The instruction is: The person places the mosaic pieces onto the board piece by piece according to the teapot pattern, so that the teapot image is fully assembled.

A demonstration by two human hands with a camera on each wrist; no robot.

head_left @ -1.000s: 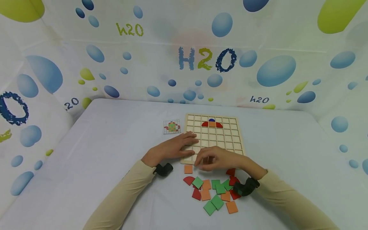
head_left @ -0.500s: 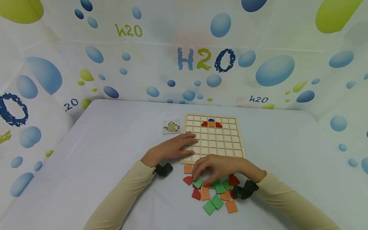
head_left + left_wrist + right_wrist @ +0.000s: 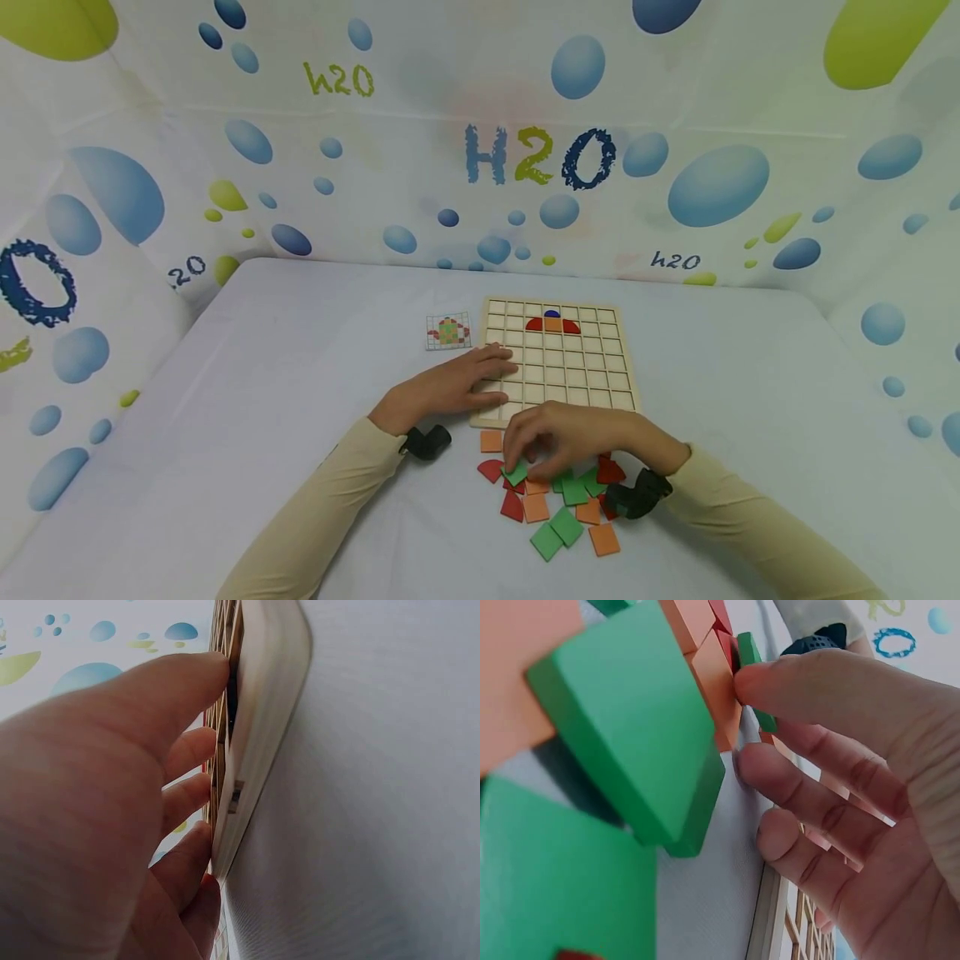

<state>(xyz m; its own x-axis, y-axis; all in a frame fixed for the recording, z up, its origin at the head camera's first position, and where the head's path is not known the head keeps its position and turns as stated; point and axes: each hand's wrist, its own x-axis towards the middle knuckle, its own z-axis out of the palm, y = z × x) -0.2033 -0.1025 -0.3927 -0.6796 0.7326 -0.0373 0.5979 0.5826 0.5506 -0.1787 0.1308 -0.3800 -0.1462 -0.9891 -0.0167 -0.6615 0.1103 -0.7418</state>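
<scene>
- While the left hand lies flat with fingers straight and together on the near-left corner of the wooden grid board, the right hand reaches into the tile pile
- Its curled fingertips pinch a green square tile at the pile's far-left edge, just in front of the board

The scene is viewed from above and behind by the head camera, facing forward and down across the table. The board is seen edge-on, at very close range, from the left wrist. The tiles are seen at grazing height from the right wrist. Board and tiles are shared with the head view.
</scene>
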